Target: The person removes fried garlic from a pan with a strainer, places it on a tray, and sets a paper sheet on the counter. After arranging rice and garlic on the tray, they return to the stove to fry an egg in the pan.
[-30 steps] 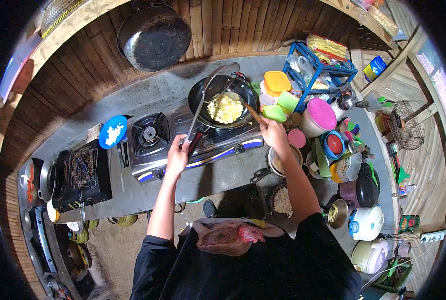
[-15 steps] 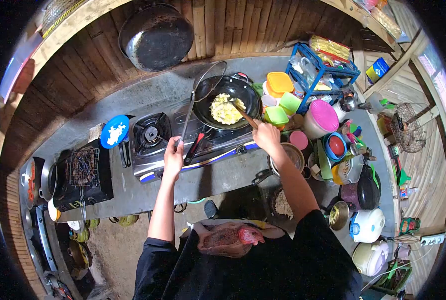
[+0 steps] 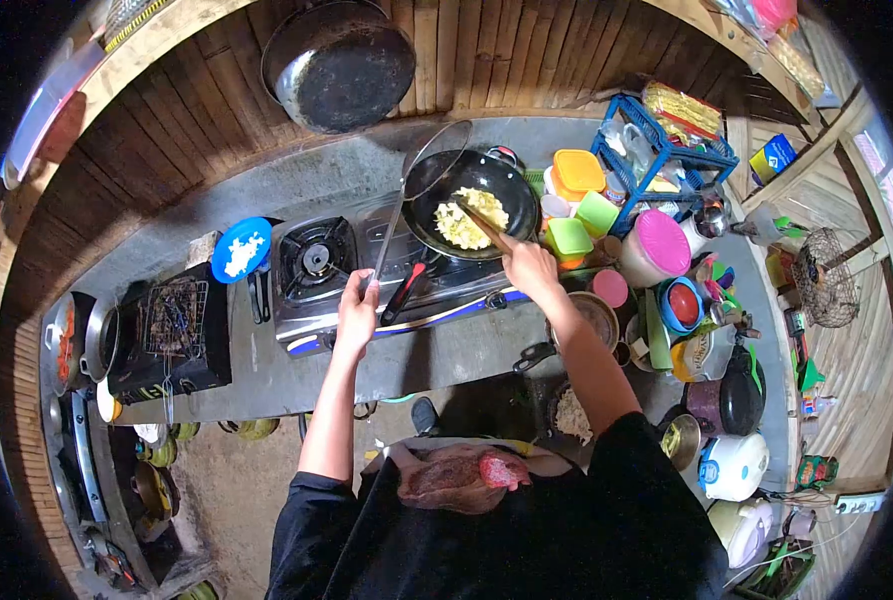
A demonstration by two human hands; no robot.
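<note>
My left hand (image 3: 358, 310) is closed around the long handle of a round skimmer (image 3: 393, 230). The skimmer's wire-rimmed head (image 3: 450, 150) is raised over the left rim of a black wok (image 3: 422, 218). My right hand (image 3: 532, 270) grips a wooden spatula (image 3: 488, 226), its blade among crumbled yellow food that looks like scrambled egg (image 3: 463, 230). The wok sits on the right burner of a two-burner gas stove (image 3: 371, 318). Its black-and-red handle (image 3: 403, 293) points toward me, between my hands.
Left of the stove are a blue plate of white food (image 3: 241, 250) and a wire grill rack (image 3: 173, 318). Lidded plastic tubs (image 3: 576, 173), a blue rack (image 3: 630, 182) and a pink-lidded container (image 3: 659, 245) crowd the right. A small pan (image 3: 591, 325) is near my right forearm.
The camera view has shifted, so the counter appears farther right. The spatula's blade has moved left through the yellow food, which has changed shape. Both hands keep their grips.
</note>
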